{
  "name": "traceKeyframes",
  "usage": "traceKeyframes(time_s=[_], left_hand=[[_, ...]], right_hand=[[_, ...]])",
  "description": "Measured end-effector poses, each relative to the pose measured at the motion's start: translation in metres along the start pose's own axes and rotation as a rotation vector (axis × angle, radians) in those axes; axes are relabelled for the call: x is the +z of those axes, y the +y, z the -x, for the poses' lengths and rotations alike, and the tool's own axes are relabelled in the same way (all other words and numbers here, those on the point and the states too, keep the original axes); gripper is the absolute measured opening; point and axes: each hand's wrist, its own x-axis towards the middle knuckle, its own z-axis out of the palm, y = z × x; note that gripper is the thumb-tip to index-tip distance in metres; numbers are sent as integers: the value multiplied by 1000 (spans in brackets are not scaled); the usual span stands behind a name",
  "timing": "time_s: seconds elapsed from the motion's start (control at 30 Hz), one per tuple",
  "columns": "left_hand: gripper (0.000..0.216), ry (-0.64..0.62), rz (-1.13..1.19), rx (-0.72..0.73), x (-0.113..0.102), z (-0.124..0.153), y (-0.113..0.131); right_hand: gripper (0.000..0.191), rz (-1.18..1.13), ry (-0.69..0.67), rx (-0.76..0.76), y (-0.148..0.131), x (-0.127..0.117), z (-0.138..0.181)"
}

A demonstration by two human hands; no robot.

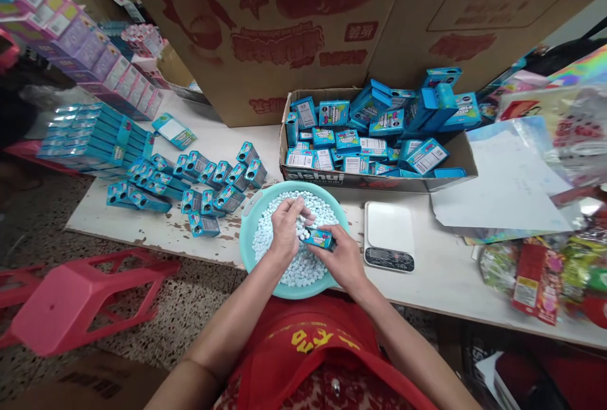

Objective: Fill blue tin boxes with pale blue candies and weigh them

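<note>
A turquoise basin (247,242) full of small white candies (303,274) stands at the table's front edge, under both my hands. Over the candies, my right hand (345,253) grips a small blue candy box (318,238), which lies tilted with one end toward my left hand. My left hand (286,223) is curled around a few white candies at that end of the box. Its palm side is partly hidden. Left of the basin, several small blue boxes (230,198) with dark round holes in their ends stand in loose rows.
Behind the basin is an open carton (379,182) of jumbled blue boxes. A digital scale (389,226) lies right of the basin, with paper sheets (502,188) and candy bags (535,280) beyond. Stacked blue boxes (90,141) stand far left, near a pink stool (66,302). Large cardboard boxes (303,74) rise behind.
</note>
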Motion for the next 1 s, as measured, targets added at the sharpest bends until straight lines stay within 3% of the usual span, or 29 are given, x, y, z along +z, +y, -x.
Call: traceKeyframes(time_s=[0.47, 0.83, 1.0], left_hand=[[21, -15, -31, 84, 7, 9, 4], [23, -92, -19, 25, 10, 14, 12], [24, -23, -45, 158, -11, -3, 14]], right_hand=[[28, -82, 6, 16, 0, 1, 2], [28, -208, 16, 52, 5, 6, 1], [30, -279, 46, 49, 5, -6, 9]])
